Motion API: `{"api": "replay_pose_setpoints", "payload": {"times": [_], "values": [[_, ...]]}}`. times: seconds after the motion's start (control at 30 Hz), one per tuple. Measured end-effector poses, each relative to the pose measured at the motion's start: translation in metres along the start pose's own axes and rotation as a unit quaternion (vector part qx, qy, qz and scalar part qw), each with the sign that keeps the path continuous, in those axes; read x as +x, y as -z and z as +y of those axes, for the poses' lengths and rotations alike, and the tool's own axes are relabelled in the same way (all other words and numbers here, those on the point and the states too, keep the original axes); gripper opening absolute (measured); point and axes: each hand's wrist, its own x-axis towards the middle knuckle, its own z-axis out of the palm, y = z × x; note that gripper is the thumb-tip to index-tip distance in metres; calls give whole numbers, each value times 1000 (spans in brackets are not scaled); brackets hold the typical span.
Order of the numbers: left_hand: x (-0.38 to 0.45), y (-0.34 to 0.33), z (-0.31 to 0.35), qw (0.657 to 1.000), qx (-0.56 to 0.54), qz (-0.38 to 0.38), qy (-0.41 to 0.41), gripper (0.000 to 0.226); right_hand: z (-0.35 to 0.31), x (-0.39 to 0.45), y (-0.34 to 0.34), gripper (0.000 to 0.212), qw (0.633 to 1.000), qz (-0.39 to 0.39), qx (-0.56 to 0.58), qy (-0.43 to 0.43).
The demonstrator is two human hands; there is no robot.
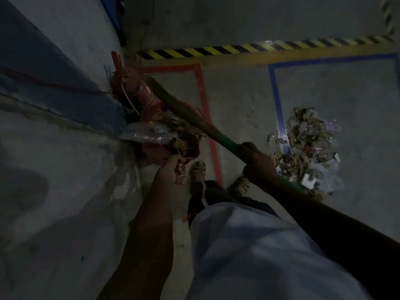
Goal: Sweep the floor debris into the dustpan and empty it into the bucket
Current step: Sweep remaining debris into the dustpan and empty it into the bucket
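A red dustpan point(155, 151), heaped with dry leaves and clear plastic, tilts toward the red bucket point(134, 89) at its 11 o'clock. A debris pile point(307, 146) lies at 3 o'clock.

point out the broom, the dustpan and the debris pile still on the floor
broom point(227, 142): head view, on its green handle just above the right hand.
dustpan point(155, 153): head view, on its reddish body under the leaves.
debris pile point(307, 146): head view, on the middle of the heap.
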Motion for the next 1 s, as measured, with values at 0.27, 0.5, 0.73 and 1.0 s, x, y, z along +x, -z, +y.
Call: {"api": "replay_pose_setpoints", "payload": {"times": [0.27,0.5,0.73,1.0], "values": [[2,-2,-1,999,-36,4,6,44,0,-14,9,77,998,64,-3,18],[-4,-16,12,997,-70,-27,2,46,2,-28,14,77,996,94,10,-1],[-18,-29,6,996,-69,-53,1,58,14,-45,14,79,994,101,10,-49],[-50,-54,-7,999,24,-25,-29,43,38,-66,20,77,983,142,54,-100]]}}
